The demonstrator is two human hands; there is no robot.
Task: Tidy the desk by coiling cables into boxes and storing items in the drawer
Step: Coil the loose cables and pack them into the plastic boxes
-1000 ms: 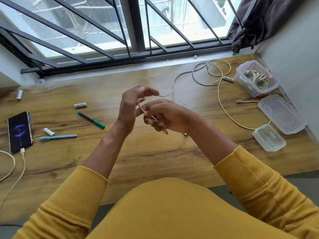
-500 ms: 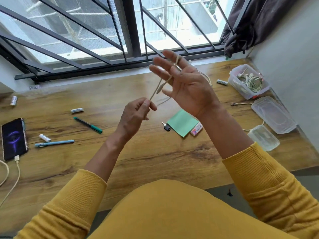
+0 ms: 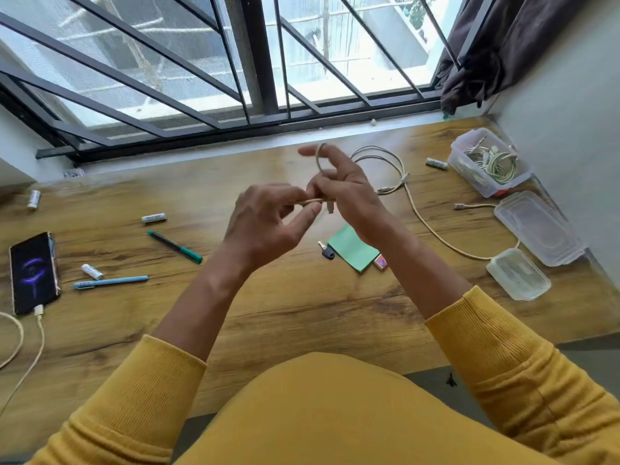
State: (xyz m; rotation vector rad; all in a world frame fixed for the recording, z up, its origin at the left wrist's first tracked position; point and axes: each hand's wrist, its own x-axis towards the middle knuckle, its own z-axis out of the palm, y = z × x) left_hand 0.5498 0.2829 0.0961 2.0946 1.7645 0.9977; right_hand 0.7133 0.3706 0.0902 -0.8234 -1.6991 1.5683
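The left hand [image 3: 268,226] pinches a thin beige cable [image 3: 319,162] between thumb and fingertips, its grip closed on the strand. The right hand [image 3: 345,193], touching the left, has the same cable looped round its raised fingers, with the metal plug hanging just below. Both hands are held above the wooden grain-patterned counter [image 3: 302,313].

Beyond the right hand, the rest of the cable lies in loose curves on the counter, trailing toward a small clear plastic box [image 3: 518,274]. A flat clear lid [image 3: 538,228] sits beside that box, and farther back an open clear tub [image 3: 486,182] holds coiled pale cables.

Under the right hand lie a green paper square [image 3: 352,253] and a small dark key [image 3: 327,251].

Left of the left hand are a white battery [image 3: 153,217], its print too small to read, a green-capped pen [image 3: 174,247], a light blue pen [image 3: 110,282] and a black phone [image 3: 34,272] on a charging lead.
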